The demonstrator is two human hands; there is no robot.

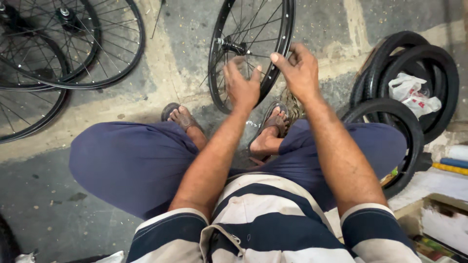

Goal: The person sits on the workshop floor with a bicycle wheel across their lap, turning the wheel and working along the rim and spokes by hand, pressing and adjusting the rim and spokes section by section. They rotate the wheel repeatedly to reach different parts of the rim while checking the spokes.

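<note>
A black spoked bicycle wheel (280, 34) stands upright on the floor between my feet, its hub (233, 46) facing left. My left hand (241, 87) hovers at the wheel's lower spokes, fingers spread and blurred, holding nothing I can make out. My right hand (298, 70) is raised beside the rim, fingers curled loosely, thumb out; whether it pinches something small is unclear. I sit with knees apart in dark blue trousers and a striped shirt, wearing sandals.
Several more spoked wheels (73, 53) lie on the concrete floor at the left. A stack of black tyres (409, 73) with a white plastic bag (412, 92) sits at the right. Boxes and small items (438, 224) are at the lower right.
</note>
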